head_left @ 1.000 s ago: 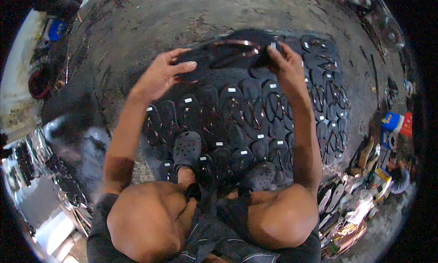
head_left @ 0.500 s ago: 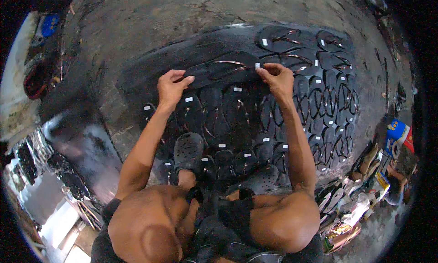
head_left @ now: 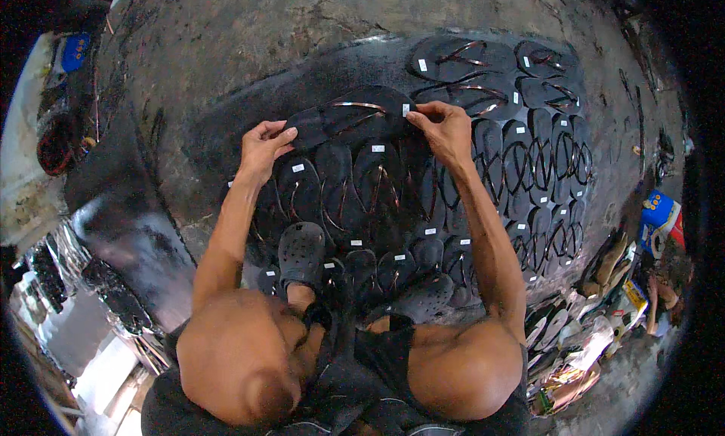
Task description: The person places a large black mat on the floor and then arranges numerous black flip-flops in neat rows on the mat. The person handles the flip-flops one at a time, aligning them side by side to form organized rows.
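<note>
A black flip-flop [head_left: 321, 125] with a shiny brownish strap is stretched lengthwise between my two hands. My left hand [head_left: 261, 150] pinches its left end between thumb and fingers. At the other end, beside a small white label [head_left: 406, 110], my right hand [head_left: 444, 134] grips the sole's edge with thumb and forefinger. Below the held piece lie rows of black flip-flops, one of them [head_left: 376, 175] with a white label on its sole. Further pairs, such as a flip-flop [head_left: 451, 58] at the far right, rest on the same dark sheet [head_left: 310, 79].
My feet in dark clogs [head_left: 302, 247] are among the near rows. A person's hand [head_left: 664, 294] shows at the right rim, near a blue box [head_left: 660, 211] and a heap of scraps and soles [head_left: 559, 330]. Dark shiny sheet material [head_left: 128, 217] lies on the left.
Both hands have shifted slightly left with the flip-flop between them. Their grips look the same. The whole view has also moved a little.
</note>
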The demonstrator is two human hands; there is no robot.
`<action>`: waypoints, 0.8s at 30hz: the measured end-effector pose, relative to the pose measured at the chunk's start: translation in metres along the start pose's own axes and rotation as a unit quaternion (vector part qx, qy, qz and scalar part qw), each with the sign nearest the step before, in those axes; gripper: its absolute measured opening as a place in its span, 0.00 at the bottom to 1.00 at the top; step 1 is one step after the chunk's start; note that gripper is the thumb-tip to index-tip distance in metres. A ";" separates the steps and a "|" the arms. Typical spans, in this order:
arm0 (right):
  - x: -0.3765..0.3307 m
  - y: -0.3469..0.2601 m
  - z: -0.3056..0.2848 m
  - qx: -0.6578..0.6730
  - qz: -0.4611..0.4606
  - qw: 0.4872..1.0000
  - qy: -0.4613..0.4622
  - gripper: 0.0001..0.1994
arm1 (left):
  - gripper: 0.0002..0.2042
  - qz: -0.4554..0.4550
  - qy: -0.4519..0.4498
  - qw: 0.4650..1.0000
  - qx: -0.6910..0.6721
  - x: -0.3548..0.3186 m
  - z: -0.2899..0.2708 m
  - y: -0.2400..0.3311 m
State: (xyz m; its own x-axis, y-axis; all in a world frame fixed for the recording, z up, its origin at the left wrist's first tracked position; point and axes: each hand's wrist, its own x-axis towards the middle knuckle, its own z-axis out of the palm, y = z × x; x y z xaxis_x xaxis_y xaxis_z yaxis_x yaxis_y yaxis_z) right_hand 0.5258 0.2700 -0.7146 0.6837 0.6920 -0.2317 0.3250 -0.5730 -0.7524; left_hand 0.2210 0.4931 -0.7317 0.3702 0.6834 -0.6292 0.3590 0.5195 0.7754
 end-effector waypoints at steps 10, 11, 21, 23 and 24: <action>-0.001 -0.026 -0.004 -0.308 -0.183 0.932 0.054 0.17 | 0.24 0.303 0.130 0.720 0.610 -0.044 0.022 0.029; 0.009 -0.029 0.002 -0.284 -0.162 0.942 0.069 0.18 | 0.26 0.302 0.120 0.746 0.581 -0.041 0.016 0.029; 0.011 -0.039 0.025 -0.143 -0.279 0.946 -0.084 0.41 | 0.39 0.259 -0.018 0.867 0.425 -0.011 0.061 0.033; 0.009 -0.027 0.010 -0.110 -0.261 0.956 -0.077 0.39 | 0.37 0.299 -0.055 0.833 0.463 -0.006 0.083 0.046; 0.005 -0.029 0.014 -0.133 -0.253 0.956 -0.065 0.38 | 0.35 0.371 -0.070 0.807 0.453 -0.004 0.080 0.039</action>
State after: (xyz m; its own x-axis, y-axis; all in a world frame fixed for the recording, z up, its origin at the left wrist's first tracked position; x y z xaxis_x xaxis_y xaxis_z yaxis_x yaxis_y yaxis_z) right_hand 0.5110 0.2960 -0.7024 0.3129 0.9492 0.0322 0.7592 -0.2296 -0.6090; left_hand 0.3024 0.4696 -0.7027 0.8424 0.5358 -0.0576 0.4489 -0.6387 0.6249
